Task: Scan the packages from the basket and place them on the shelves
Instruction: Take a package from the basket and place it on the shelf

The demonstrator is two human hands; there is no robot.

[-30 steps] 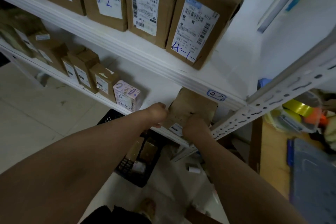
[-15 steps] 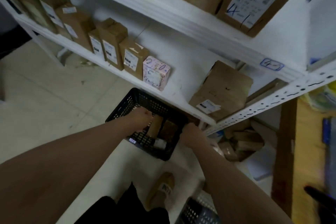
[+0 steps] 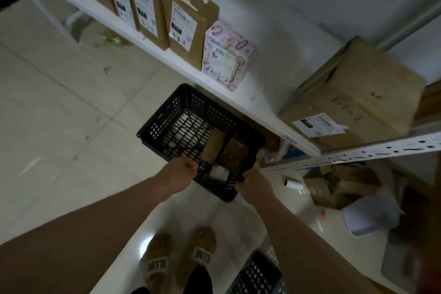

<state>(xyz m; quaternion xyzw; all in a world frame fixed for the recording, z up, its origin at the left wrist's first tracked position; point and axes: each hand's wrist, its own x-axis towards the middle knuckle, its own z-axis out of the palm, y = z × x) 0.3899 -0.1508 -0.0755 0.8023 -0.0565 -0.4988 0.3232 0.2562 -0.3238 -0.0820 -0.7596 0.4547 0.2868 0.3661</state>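
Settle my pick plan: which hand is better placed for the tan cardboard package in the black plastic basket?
Probably left: the left hand sits beside the tan cardboard package; the right hand lies farther.

My feed is dim and flat, with no hard shadows. Left of the black basket (image 3: pixel 164 117) the floor (image 3: pixel 71 114) reads pale and washed; below the basket a small glare spot sits beside the slippers (image 3: pixel 156 265). Right of the basket the cardboard box (image 3: pixel 358 93) smears with motion blur, and the far edge turns dark and soft. Above it, the shelf edge (image 3: pixel 262 114) bows from lens distortion.
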